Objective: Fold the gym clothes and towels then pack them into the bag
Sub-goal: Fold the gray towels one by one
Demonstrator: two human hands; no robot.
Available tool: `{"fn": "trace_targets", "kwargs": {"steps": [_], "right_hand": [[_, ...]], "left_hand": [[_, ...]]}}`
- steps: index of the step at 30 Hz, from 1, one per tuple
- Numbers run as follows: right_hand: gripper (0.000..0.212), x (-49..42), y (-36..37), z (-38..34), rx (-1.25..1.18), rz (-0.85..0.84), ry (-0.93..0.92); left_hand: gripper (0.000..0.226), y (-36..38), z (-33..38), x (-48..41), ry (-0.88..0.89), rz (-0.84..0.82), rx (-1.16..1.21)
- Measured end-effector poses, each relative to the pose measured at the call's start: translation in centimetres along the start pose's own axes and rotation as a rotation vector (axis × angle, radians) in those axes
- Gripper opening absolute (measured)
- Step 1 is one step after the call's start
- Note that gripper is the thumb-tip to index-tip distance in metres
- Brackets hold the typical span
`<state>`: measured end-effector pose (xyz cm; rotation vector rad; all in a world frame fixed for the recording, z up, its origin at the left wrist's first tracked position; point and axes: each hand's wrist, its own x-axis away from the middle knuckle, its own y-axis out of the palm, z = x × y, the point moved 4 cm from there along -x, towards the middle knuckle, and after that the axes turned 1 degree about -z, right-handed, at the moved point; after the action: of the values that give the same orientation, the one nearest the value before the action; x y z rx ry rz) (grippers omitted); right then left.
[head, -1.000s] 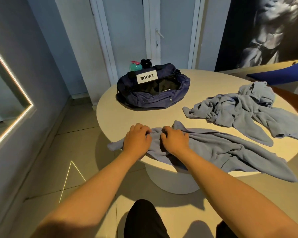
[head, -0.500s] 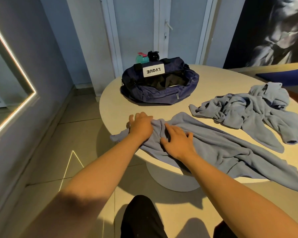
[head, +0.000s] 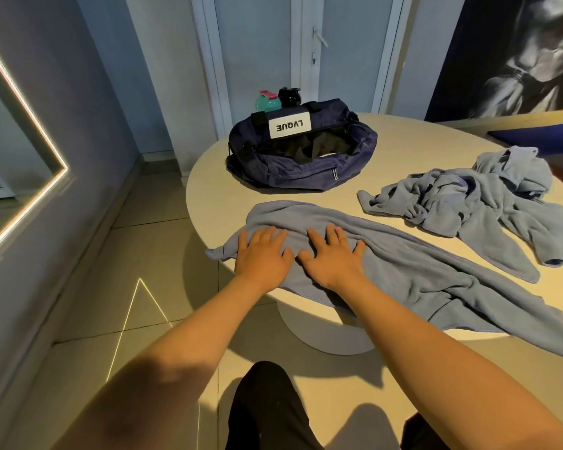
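A long grey-blue towel (head: pixel 413 271) lies across the near edge of the round beige table (head: pixel 215 190), its right end hanging over the rim. My left hand (head: pixel 263 251) and my right hand (head: pixel 333 254) rest side by side on its left end, palms down with fingers spread flat. A second grey-blue garment (head: pixel 468 206) lies crumpled at the right. The navy gym bag (head: pixel 301 154) with a white LVQUE label stands unzipped at the far side, dark items inside.
A teal bottle (head: pixel 267 100) and a black bottle (head: pixel 290 95) stand behind the bag. A blue object (head: pixel 543 138) sits at the far right. White doors are behind the table, and a lit mirror is on the left wall. Tiled floor lies below.
Both hands were gripping the bunched left end of the towel. They have let go and now press flat on it, and that end lies spread out on the table.
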<state>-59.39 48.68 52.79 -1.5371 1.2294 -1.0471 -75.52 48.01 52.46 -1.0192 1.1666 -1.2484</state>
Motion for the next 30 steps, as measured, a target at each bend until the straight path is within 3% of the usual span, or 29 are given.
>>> {"fn": "trace_targets", "kwargs": {"steps": [2, 5, 8, 10, 12, 16, 19, 21, 23, 25, 30], "right_hand": [[0.068, 0.3, 0.1, 0.1, 0.002, 0.002, -0.040], [0.070, 0.6, 0.2, 0.1, 0.039, -0.065, -0.102], [0.079, 0.7, 0.1, 0.3, 0.034, -0.140, -0.160], [0.083, 0.7, -0.4, 0.5, -0.016, -0.167, -0.193], [0.077, 0.8, -1.2, 0.7, -0.095, -0.097, -0.228], [0.041, 1.2, -2.2, 0.8, -0.255, 0.152, -0.246], [0.042, 1.3, -2.2, 0.4, -0.219, 0.165, -0.245], [0.037, 1.0, -2.4, 0.6, -0.246, 0.204, -0.202], [0.035, 0.4, -2.0, 1.1, -0.144, 0.201, -0.178], [0.039, -0.3, -1.6, 1.5, -0.050, 0.173, -0.139], [0.067, -2.6, -2.2, 1.6, -0.092, -0.059, -0.093]], "left_hand": [[0.060, 0.1, -1.3, -0.1, -0.112, -0.069, 0.018], [0.037, -1.2, -2.8, -0.3, -0.219, -0.017, 0.081], [0.024, -2.9, -1.9, -0.7, -0.081, 0.169, 0.055], [0.020, -2.9, -0.7, -0.9, 0.057, 0.168, 0.121], [0.033, -2.1, 0.3, -0.9, 0.105, 0.037, 0.174], [0.064, -1.5, 0.8, -1.8, 0.055, -0.119, 0.042], [0.058, -2.0, -0.2, -3.1, -0.066, -0.209, 0.059], [0.042, -2.6, -0.9, -3.6, -0.120, -0.145, 0.124], [0.035, -3.1, -0.4, -3.6, -0.066, -0.020, 0.082], [0.046, -2.9, 0.9, -3.4, 0.051, 0.002, -0.018], [0.080, -1.8, 1.5, -4.0, 0.072, -0.273, 0.037]]}}
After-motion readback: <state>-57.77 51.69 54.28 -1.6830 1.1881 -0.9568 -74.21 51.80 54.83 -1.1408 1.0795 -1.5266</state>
